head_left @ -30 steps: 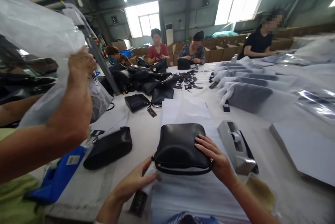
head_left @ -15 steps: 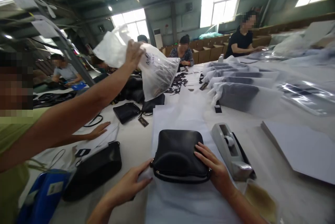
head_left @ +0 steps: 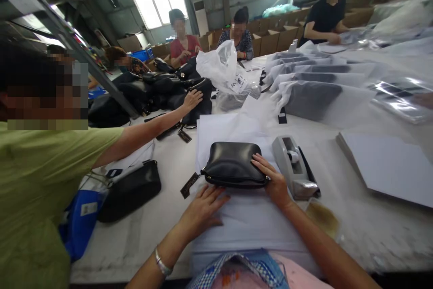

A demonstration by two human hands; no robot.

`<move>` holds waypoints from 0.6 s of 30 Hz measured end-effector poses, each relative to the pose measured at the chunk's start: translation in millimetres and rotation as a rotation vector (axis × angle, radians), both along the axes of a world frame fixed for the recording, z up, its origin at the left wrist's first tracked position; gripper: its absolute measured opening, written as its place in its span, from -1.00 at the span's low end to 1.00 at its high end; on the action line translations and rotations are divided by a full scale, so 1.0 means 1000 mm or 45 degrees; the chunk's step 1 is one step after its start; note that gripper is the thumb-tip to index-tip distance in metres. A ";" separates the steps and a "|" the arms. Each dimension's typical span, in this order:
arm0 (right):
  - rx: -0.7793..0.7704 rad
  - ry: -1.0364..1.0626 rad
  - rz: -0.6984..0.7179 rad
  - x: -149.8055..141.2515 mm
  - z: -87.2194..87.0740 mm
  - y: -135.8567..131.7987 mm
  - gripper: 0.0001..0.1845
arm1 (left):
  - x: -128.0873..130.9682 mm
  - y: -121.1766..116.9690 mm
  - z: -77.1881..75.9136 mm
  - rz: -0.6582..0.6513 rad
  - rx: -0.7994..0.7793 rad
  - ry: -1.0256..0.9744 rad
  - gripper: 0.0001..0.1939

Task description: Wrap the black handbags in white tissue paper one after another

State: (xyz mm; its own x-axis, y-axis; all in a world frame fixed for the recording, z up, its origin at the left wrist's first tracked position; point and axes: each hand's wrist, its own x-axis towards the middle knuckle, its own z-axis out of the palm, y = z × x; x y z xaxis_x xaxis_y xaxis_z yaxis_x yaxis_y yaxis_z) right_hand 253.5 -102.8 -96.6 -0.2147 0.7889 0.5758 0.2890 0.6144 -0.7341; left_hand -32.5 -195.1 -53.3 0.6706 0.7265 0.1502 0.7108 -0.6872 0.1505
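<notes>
A broad white surface [head_left: 372, 237] stretches out in front of me, with open-topped cardboard boxes [head_left: 286, 37] lined up behind it; I can't see down into them. A co-worker [head_left: 43, 190] in a yellow-green shirt leans in from the left, one hand [head_left: 193, 98] resting at the near edge of a big heap of black bags [head_left: 157, 86]. Across from the heap runs a row of cloudy white sleeves [head_left: 311, 101], dark shapes showing through several. Between the two sits a lettered plastic bag [head_left: 219, 66], something greyish in its lower part, too blurred to name. On the near side lies a pile of white paper [head_left: 257, 230], and on it is the black pouch [head_left: 235, 160]; what it contains, I can't tell. The grey tape dispenser [head_left: 304, 187], just to its right, carries a pale roll [head_left: 292, 157]. The person's right hand [head_left: 275, 185] has its grip closed on the pouch's right end, fingers over the top. The left hand [head_left: 206, 210] has an open grip, fingers spread over the paper just beside the pouch's near edge. A small clear dish [head_left: 323, 219] near the dispenser holds something yellowish-brown. Smallest is a dark tag [head_left: 189, 185] by the pouch's left corner.
</notes>
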 end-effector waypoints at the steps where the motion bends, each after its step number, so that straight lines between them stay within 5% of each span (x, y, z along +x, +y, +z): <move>1: -0.005 0.010 -0.003 0.000 0.001 -0.001 -0.43 | 0.000 0.003 -0.009 -0.001 0.020 0.024 -0.47; 4: -0.013 0.029 -0.005 0.001 0.004 -0.003 -0.44 | -0.005 0.010 -0.030 -0.016 0.173 -0.018 -0.76; 8: 0.017 0.045 -0.015 0.003 0.009 -0.008 -0.44 | -0.004 0.005 -0.029 -0.053 0.337 -0.072 -0.76; 13: 0.061 0.048 -0.011 0.005 0.014 -0.015 -0.48 | 0.012 -0.035 -0.013 -0.029 0.316 -0.048 -0.77; 18: 0.053 0.011 0.031 0.007 0.009 -0.028 -0.52 | 0.026 -0.079 -0.028 -0.016 0.372 -0.054 -0.76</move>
State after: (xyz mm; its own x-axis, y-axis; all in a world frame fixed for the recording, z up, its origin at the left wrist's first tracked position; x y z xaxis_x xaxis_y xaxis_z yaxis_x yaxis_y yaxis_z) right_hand 260.3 -130.6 -87.9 -0.2284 0.7588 0.6099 0.2671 0.6513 -0.7103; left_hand -6.7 -274.1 -81.2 0.6679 0.6402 0.3796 0.6992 -0.7144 -0.0255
